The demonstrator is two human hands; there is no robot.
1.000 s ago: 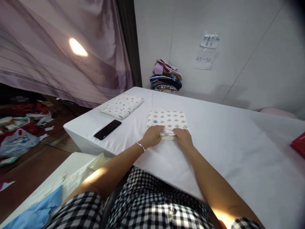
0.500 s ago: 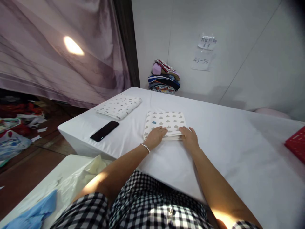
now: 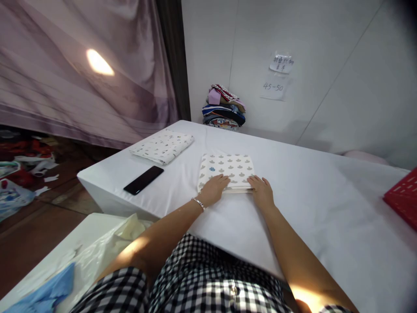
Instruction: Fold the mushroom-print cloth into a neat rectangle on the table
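Both hands lie flat, palms down, fingers spread, gripping nothing. Left hand point(image 3: 212, 189) presses the near left edge of the folded cloth point(image 3: 228, 167), a thin bracelet point(image 3: 197, 202) on its wrist. Right hand point(image 3: 263, 191) sits at the cloth's near right corner, fingertips touching the edge, palm mostly on the table point(image 3: 309, 191). Hands are near each other, a strip of cloth edge showing between them.

Cloth is cream with grey motifs and one blue mark near its left side, folded into a neat rectangle, lying flat on the white table just ahead of the person. Second folded cloth point(image 3: 163, 145), white with small specks, lies further left, well apart. Black phone point(image 3: 143, 179) lies face up between that cloth and the table's near left edge.

Stack of coloured clothes point(image 3: 224, 108) sits at the table's far edge against the wall. Two paper notes point(image 3: 276, 76) are stuck on the wall, lower one reads 45-50. Red crate point(image 3: 402, 196) at far right, cut off by the frame. Purple curtain point(image 3: 81, 65) hangs on the left. Blue fabric point(image 3: 45, 291) and clear plastic lie on a low white surface at bottom left. Checked shirt fills the bottom.
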